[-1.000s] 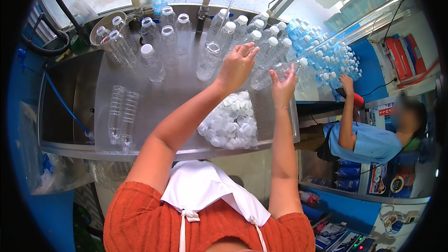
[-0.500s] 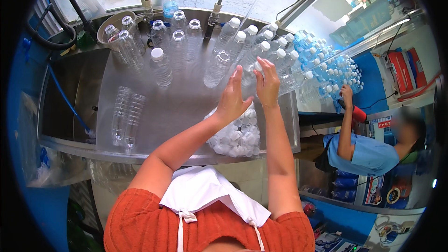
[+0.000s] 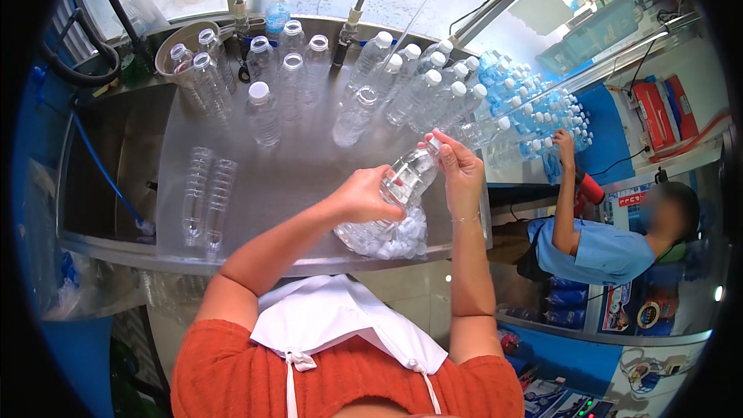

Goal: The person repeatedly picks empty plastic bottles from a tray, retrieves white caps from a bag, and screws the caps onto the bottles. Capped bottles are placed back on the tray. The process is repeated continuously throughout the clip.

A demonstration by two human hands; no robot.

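Head view: above the desk (image 3: 255, 186), the left hand (image 3: 365, 195) has its fingers wrapped around the body of a tilted clear bottle (image 3: 416, 174), while the right hand (image 3: 460, 164) pinches narrowly at the neck, around a white cap (image 3: 436, 140). The step in hand appears to be work at this cap, calling next for a steady body beneath turning fingers. Fingers partly hide the cap, leaving its seating uncertain; hand and bottle obscure part of the bag of caps (image 3: 393, 243).

Looking at my feed, I've got a clear plastic bottle (image 3: 414, 173) tilted over the surface (image 3: 267, 193), neck leaning up and right. Left hand (image 3: 364, 195) wraps its body, right hand (image 3: 462, 170) covers part of its white cap (image 3: 435, 142).
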